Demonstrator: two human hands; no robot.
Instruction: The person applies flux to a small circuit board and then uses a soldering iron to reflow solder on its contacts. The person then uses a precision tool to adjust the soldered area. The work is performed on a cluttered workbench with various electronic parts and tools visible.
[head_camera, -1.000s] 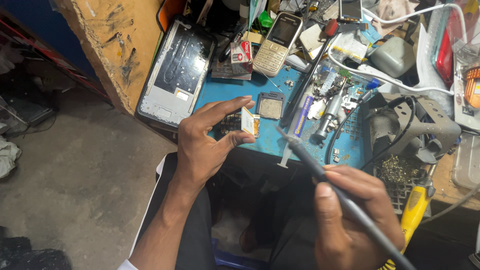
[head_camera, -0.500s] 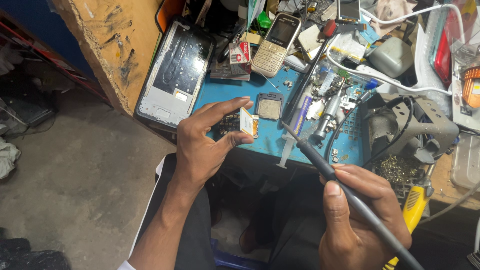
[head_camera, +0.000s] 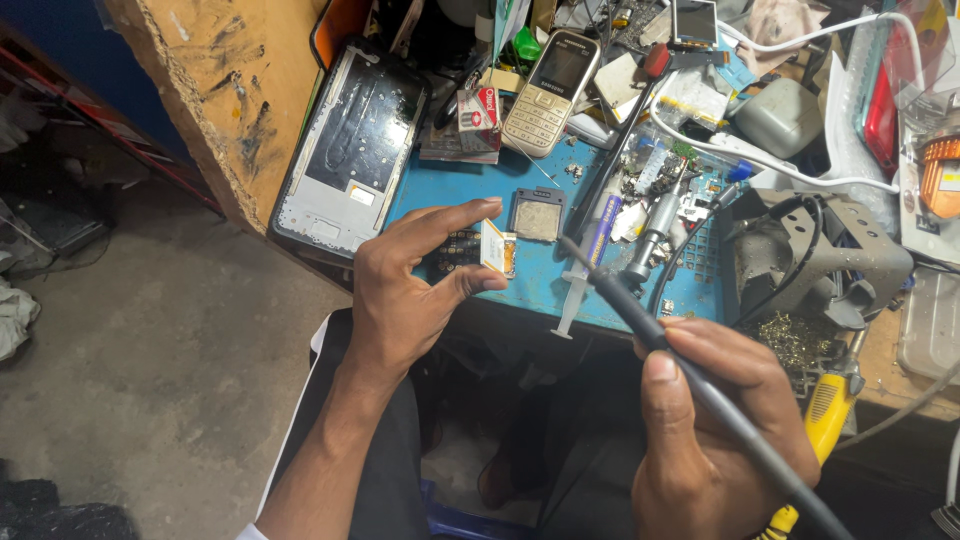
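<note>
— What is the left hand (head_camera: 405, 300) holding?

— A small circuit board (head_camera: 495, 248), pale with an orange edge. The grip pinches it between the thumb and the forefinger, and the board stands on its edge just above the blue mat (head_camera: 460, 195) of the worktop.

— And the right hand (head_camera: 710, 430)?

— Its grip is pressed around a dark soldering iron (head_camera: 640, 315), held like a pen. The tip points up and left, toward the board; it is near to it, but I see a gap between them.

— What lies around?

— Beside the board, on the mat, there is a small square frame (head_camera: 538, 214) and a syringe (head_camera: 585, 270) with a purple label. Further back lies a pale keypad phone (head_camera: 550, 92), and at the left a white phone housing (head_camera: 350, 150) leans on a wooden board (head_camera: 215, 90). At the right I see a grey metal stand (head_camera: 830, 250) with brass wool under it, and a yellow handle (head_camera: 825, 415) near the right hand.

— Is the iron touching the mat?

— No, it is held over it.
</note>
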